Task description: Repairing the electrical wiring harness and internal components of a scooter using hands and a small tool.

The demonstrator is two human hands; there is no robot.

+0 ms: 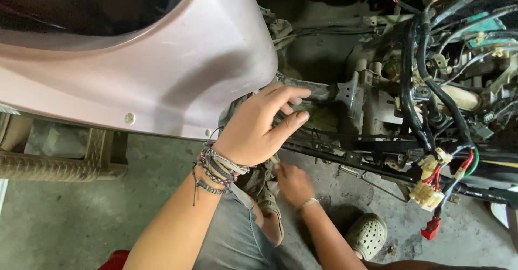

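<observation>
Head view, scooter stripped down w/ frame exposed. Left hand (258,127) was up at the lower edge of the pinkish-mauve body panel (178,70), fingers curled loosely w/ thumb and forefinger pinched toward a dark metal frame bracket (318,93) just behind the panel's corner; whether it actually gripped anything there couldn't be told, fingertips hid the contact. Wrist carried a stack of braided bracelets (218,168). Right hand (291,182) was lower, below the frame rail (345,159), fingers bent down near the person's knee and sandalled foot (270,208); closed or not couldn't be told, palm turned away. Thin metal bangle (308,202) on that wrist. Right of the hands, a thick black wiring harness (415,97) ran down thru the frame, ending in white plastic connectors (426,193) w/ red and green leads and a red connector (431,228) hanging lowest. Small coil spring (350,170) sat just under the rail. Grey perforated clog (367,234) on the concrete floor (65,221); ribbed footboard (59,165) at left under the panel.
</observation>
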